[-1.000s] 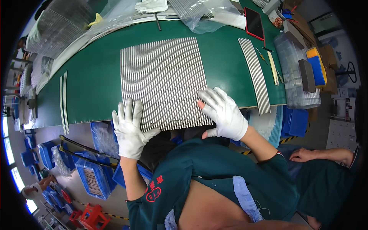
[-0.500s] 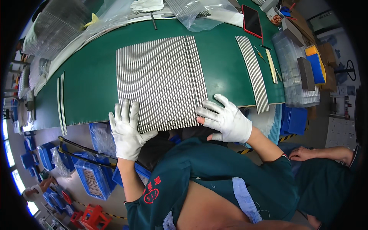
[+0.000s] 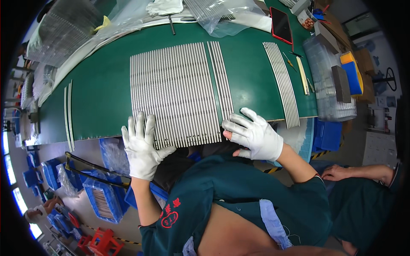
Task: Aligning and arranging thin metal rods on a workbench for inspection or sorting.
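- Wide sheet of thin silver metal rods (image 3: pixel 173 91) lying side by side, flat on the green work mat (image 3: pixel 98 89), mid-table; near ends reach the table's front edge.
- Narrow strip of the same silver rods (image 3: pixel 222 81) sits just right of the main sheet, a thin green gap between them at the far end; the near ends close up towards the sheet.
- Left hand (image 3: pixel 143 147), white glove, fingers spread, palm down at the sheet's near-left corner; fingertips rest on the rod ends, palm hangs off the table edge.
- Right hand (image 3: pixel 254 134), white glove, fingers spread and slightly curled, at the near end of the narrow strip; fingertips touch the rod ends. Nothing gripped by either hand.
- Another slim band of silver rods (image 3: pixel 282 83) lies well apart to the right, running off the front edge.
- Pair of loose silver rods (image 3: pixel 67 113) near the mat's left end.
- Black phone with red case (image 3: pixel 281 24) far right; clear plastic bags (image 3: pixel 222 15) along the far edge.
- Blue plastic crates (image 3: pixel 102 196) below the table on the left.
- Another person's bare hand (image 3: pixel 337 173) lower right, resting on dark green clothing.
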Demonstrator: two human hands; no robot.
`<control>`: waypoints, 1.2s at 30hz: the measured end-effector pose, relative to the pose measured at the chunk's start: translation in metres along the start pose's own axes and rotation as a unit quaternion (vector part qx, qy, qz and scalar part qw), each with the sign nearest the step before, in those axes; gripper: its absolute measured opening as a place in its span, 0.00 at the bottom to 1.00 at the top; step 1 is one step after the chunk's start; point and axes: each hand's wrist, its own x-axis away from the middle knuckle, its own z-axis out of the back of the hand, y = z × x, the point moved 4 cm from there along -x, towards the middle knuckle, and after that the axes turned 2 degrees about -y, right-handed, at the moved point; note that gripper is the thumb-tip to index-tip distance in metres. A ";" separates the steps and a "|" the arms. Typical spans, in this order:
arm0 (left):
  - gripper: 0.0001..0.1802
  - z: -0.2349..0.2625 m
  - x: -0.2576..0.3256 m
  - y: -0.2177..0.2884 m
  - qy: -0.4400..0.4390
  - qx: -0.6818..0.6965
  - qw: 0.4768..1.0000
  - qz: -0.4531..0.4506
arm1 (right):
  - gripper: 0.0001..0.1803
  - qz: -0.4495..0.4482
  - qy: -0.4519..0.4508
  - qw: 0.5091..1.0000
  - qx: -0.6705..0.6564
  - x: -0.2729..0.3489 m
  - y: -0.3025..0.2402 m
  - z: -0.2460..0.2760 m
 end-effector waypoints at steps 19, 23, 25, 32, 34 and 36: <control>0.59 0.001 0.000 0.000 0.004 0.009 1.000 0.004 | 0.43 -0.042 0.051 0.998 0.008 0.025 0.007 0.013; 0.59 0.001 -0.001 0.002 0.000 0.010 1.000 0.005 | 0.39 -0.024 -0.004 0.999 0.027 0.000 -0.004 0.012; 0.59 0.003 0.000 0.001 -0.003 0.011 1.000 0.008 | 0.38 -0.014 -0.052 0.998 0.029 -0.020 -0.013 0.008; 0.58 0.003 -0.002 0.004 -0.003 0.014 1.000 0.005 | 0.36 0.041 -0.044 0.998 0.023 -0.042 -0.020 -0.002; 0.58 0.004 0.000 0.004 -0.004 0.015 1.000 0.010 | 0.36 0.025 -0.062 0.997 0.027 -0.037 -0.019 0.001; 0.58 0.004 0.000 0.004 -0.003 0.013 1.000 0.010 | 0.36 -0.007 -0.082 0.996 0.036 -0.029 -0.017 0.008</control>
